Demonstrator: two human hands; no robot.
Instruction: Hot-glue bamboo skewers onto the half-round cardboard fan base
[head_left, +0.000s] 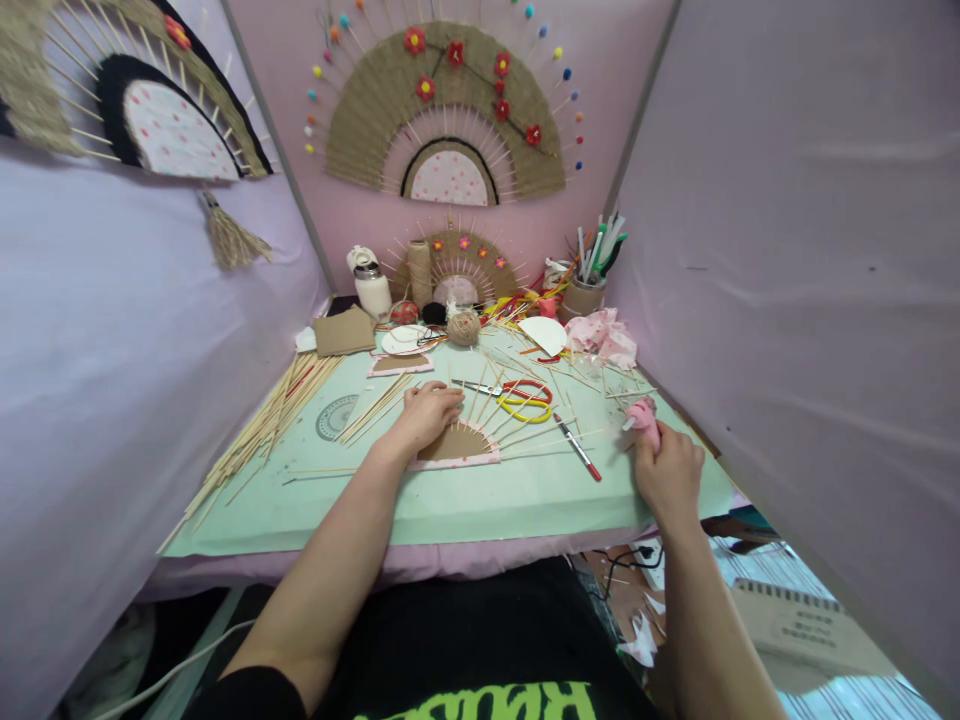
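On my feed, a pale-green table stands between lilac cloth walls, bamboo sticks heaped along its left side. I have the left forearm stretched forward, the left hand over the left end of a cardboard half-disc near the front edge — fingers bent, though whether they pinch anything I can't tell. Farther right, the right hand wraps its fingers round a pink glue gun.
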